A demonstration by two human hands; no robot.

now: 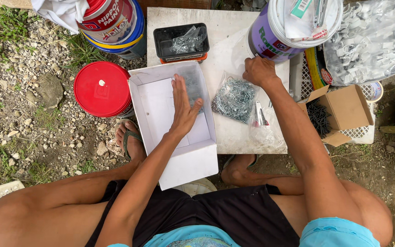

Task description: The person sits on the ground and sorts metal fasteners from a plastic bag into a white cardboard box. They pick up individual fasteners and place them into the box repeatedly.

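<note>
My left hand lies flat, fingers together, inside an open white cardboard box and presses on a clear bag of small metal screws at the box's far right corner. My right hand rests knuckles-up on the white board beside the base of a purple-and-white paint bucket; whether it grips anything is hidden. Between the hands lies another clear bag of silver screws, with a smaller clear bag beside it.
A black tray of bagged metal parts sits at the board's far side. A red bucket lid and a paint bucket stand left on gravel. At right are a brown box of black screws and a bag of white clips.
</note>
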